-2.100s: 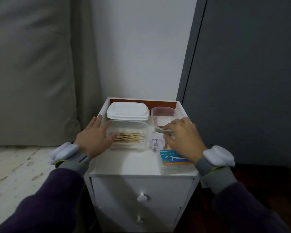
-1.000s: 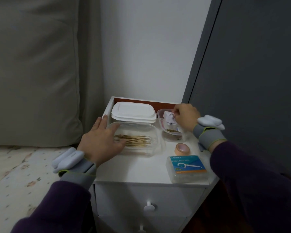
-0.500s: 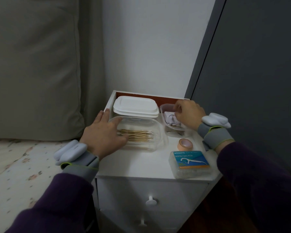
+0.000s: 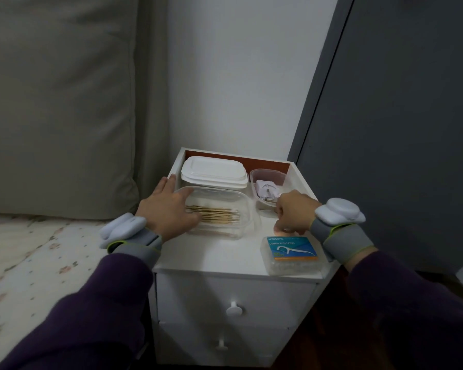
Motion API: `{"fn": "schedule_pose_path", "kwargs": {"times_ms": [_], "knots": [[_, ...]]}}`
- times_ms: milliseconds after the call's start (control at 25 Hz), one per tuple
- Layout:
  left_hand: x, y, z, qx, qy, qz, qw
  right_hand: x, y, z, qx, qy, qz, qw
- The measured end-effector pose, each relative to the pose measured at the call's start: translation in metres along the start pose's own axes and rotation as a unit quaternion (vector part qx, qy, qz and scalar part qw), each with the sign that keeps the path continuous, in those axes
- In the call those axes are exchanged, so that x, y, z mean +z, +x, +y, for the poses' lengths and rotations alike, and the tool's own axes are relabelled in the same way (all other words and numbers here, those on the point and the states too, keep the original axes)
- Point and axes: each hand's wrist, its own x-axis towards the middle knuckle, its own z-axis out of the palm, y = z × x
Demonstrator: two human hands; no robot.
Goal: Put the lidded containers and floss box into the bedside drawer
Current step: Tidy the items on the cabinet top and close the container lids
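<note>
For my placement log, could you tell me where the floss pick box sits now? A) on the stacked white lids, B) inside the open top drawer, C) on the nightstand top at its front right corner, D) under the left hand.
C: the floss pick box lies on the nightstand top, front right corner.

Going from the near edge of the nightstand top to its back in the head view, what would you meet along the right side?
Floss box → right hand → small open tub.

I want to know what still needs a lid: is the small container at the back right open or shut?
Open. The small container has no lid; a white item lies visible inside its bare rim.
</note>
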Motion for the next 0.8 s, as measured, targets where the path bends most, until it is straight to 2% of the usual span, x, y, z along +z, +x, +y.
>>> {"fn": "schedule_pose_path", "kwargs": {"times_ms": [200, 280, 360, 440, 520, 640, 800], "knots": [[0.0, 0.0, 0.0, 0.001, -0.005, -0.001, 1.0, -0.004, -0.013, -0.006, -0.021, -0.004, 0.039, 0.999], [0.0, -0.001, 0.0, -0.001, -0.007, -0.002, 1.0, -0.019, -0.022, -0.012, -0.024, 0.038, 0.132, 0.99], [0.0, 0.0, 0.001, -0.001, -0.006, -0.003, 1.0, -0.03, -0.021, -0.023, -0.07, 0.12, 0.205, 0.969], [-0.001, 0.001, 0.001, -0.003, -0.005, -0.003, 1.0, -0.029, -0.012, -0.043, -0.163, 0.163, 0.158, 0.96], [-0.001, 0.001, 0.0, -0.004, -0.004, -0.003, 1.0, -0.016, -0.001, -0.06, -0.224, 0.125, 0.085, 0.963], [0.001, 0.002, -0.001, 0.0, -0.004, -0.003, 1.0, -0.004, 0.015, -0.066, -0.234, 0.05, 0.059, 0.969], [0.003, 0.003, -0.001, 0.004, -0.008, 0.004, 1.0, -0.006, 0.024, -0.066, -0.217, 0.016, 0.036, 0.975]]}}
